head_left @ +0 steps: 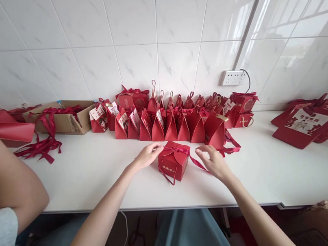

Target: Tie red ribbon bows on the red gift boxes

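A small red cardboard gift box (174,163) sits on the white desk (97,170) straight ahead of the person, near the front edge, with a red satin ribbon (181,150) tied in a bow across its folded top and one tail trailing off toward 4 o'clock. The left hand (148,154) lies at the box's 10 o'clock, fingertips resting on the top flap, its grip released rather than closed on anything. The right hand (214,162) hovers at the box's 3 o'clock with fingers spread just beside the ribbon tail, grip likewise loose; whether a fingertip touches the ribbon cannot be told. The likeliest slip is the bow: a tug on the tail by the right hand could pull the knot loose or drag the light box sideways, since the left hand only rests on it and does not pin it. Pressing on the flap could also crease the thin card. At 12 o'clock, close behind, stands a crowded row of finished red gift boxes (182,120); a push forward could topple the nearest ones, and its dangling ribbon ends could snag. Flat red card sheets (306,126) lie at 2 o'clock, well apart. At 10 o'clock are a brown cardboard carton (65,123) and loose red ribbons (42,147), and a co-worker's bare arm (9,179) reaches in at 9 o'clock, so elbows could meet.
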The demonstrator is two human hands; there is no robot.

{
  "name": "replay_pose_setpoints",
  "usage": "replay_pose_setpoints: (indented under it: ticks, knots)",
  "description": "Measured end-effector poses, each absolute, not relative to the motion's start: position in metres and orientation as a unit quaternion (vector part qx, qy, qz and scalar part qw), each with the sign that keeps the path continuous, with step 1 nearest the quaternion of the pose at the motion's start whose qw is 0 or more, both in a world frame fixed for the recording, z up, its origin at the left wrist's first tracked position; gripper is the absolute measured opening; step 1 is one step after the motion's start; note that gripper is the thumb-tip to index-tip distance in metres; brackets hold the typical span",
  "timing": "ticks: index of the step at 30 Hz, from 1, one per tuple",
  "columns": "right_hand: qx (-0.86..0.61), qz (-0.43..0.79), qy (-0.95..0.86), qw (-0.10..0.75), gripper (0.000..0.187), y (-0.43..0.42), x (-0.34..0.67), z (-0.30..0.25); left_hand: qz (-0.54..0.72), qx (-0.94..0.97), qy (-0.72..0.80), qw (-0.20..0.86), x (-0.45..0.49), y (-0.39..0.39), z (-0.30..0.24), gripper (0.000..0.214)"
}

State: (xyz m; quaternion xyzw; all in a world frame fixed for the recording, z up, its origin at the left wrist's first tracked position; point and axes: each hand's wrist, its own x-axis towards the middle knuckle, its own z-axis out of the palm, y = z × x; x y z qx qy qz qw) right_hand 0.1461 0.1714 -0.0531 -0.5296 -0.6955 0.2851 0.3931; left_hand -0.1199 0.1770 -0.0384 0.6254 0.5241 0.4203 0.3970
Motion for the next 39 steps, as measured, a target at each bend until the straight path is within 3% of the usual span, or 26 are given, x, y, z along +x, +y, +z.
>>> replay_pose_setpoints:
  ticks: [8,12,23,31,39]
  knots:
    - [-0.420,0.486,-0.710,0.289,0.050,0.179,0.127,-0.046,0.267,0.645,0.441,0.564,-0.114,0.129,-0.039,0.041]
    - [-0.378,0.555,-0.694,0.258,0.048,0.179,0.127,-0.039,0.274,0.595,0.414,0.632,-0.116,0.115,-0.035,0.041]
    - [-0.381,0.647,-0.643,0.153,0.060,0.178,0.136,-0.045,0.321,0.555,0.447,0.624,-0.123,0.117,-0.039,0.042]
    - [-0.312,0.670,-0.646,0.189,0.043,0.163,0.140,-0.034,0.313,0.567,0.400,0.648,-0.123,0.110,-0.052,0.040]
    - [-0.296,0.695,-0.628,0.189,0.045,0.170,0.143,-0.051,0.325,0.579,0.389,0.638,-0.132,0.113,-0.069,0.042]
